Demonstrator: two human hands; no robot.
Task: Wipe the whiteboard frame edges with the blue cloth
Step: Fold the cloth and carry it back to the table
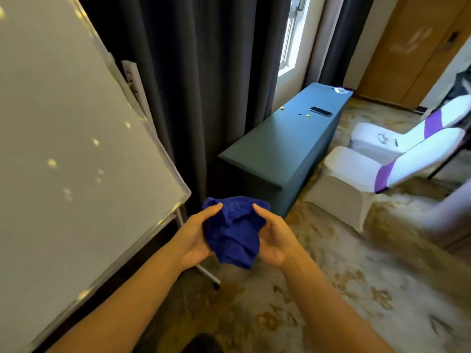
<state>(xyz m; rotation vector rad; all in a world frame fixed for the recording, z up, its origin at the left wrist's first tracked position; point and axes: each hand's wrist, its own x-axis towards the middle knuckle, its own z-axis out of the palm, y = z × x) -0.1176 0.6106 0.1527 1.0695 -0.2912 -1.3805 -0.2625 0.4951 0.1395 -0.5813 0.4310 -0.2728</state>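
Observation:
A bunched blue cloth [233, 230] hangs between both my hands in the middle of the view. My left hand [195, 235] grips its left side and my right hand [271, 238] grips its right side, thumbs on top. The whiteboard [63, 138] fills the left of the view, tilted, with a silver frame edge [142, 240] running along its lower side and its right corner just left of my left hand. The cloth is apart from the frame.
Dark curtains [198, 85] hang behind the board. A long dark green covered table [280, 146] with a phone [320, 111] stands ahead to the right. White covered chairs [356, 179] with purple bands stand at right. The board's stand foot [207, 272] rests on patterned carpet.

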